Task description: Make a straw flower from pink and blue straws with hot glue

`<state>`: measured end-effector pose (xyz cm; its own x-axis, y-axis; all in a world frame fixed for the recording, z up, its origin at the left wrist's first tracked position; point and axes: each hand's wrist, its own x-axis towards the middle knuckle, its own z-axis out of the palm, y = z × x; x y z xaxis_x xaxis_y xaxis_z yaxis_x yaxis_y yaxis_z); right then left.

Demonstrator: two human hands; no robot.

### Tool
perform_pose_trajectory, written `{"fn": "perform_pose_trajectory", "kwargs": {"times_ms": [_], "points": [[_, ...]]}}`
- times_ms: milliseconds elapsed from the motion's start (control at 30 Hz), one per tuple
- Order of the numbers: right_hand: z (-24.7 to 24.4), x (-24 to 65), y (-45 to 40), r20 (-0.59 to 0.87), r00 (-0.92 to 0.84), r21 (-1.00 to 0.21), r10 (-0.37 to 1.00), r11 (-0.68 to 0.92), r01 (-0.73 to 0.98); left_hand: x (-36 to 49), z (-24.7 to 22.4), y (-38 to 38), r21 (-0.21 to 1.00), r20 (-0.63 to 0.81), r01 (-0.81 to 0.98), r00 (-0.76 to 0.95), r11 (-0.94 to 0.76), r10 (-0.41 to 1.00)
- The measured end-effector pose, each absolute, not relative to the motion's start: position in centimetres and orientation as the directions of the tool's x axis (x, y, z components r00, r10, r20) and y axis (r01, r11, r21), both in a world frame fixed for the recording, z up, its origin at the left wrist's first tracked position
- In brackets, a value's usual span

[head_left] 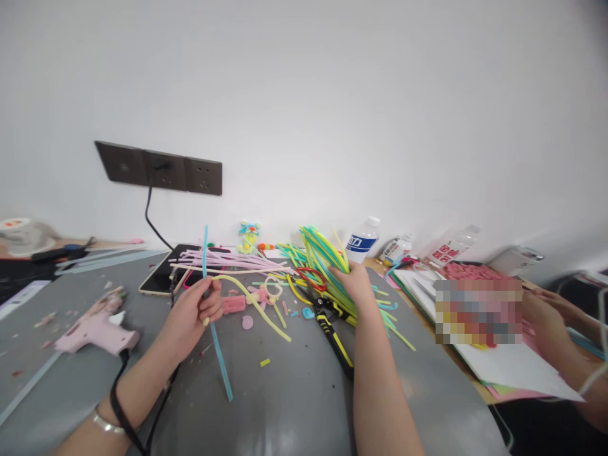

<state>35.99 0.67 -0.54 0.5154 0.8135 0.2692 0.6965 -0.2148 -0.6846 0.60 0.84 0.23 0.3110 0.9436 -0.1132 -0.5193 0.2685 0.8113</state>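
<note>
My left hand is closed around a blue pipe cleaner standing nearly upright and a pale yellow pipe cleaner that curves off to the right. On the right, my right hand grips a thick bundle of yellow and green pipe cleaners, its upper ends lifted and bent over. Yellow-and-black pliers lie just left of my right forearm. Between the hands rest a pink pipe-cleaner figure, a small blue coil and a pink disc.
A pink glue gun with a black cord lies at left, by a tablet. Lilac pipe cleaners lie behind. A water bottle stands near the wall. Another person's hands are at right, over white paper.
</note>
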Motion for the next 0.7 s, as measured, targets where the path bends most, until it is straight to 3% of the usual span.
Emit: {"fn": "perform_pose_trajectory", "kwargs": {"times_ms": [333,700], "points": [[-0.22,36.11,0.52,0.336,0.488,-0.662,0.806,-0.167,0.731,0.6,0.36,0.76,0.813,-0.114,-0.517,0.307,0.266,0.945],[0.11,36.01,0.42,0.366,0.514,-0.613,0.776,-0.215,0.76,0.54,0.28,0.75,0.81,-0.118,-0.519,0.312,0.273,0.943]]}}
